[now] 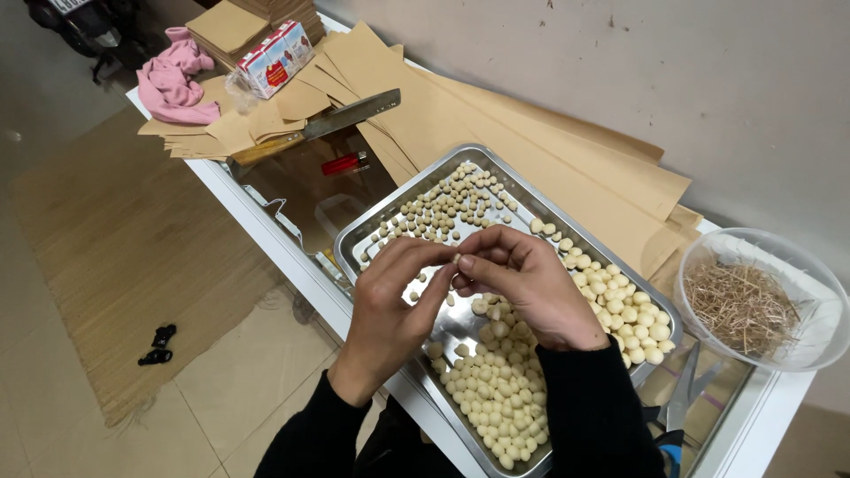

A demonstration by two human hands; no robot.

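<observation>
The bench [266, 221] carries a steel tray [372, 221] of pale round seeds [496, 398], with a clear bowl of thin brown stalks [753, 305] at the right end and a cleaver [328, 124] on brown paper sheets [531, 133] beyond. Above the tray, the left hand [390, 305] and right hand [522, 283] meet, each grip narrow, pinching one seed [458, 259] between fingertips. This looks like working a single seed; it calls for fine, steady fingertip pressure.
</observation>
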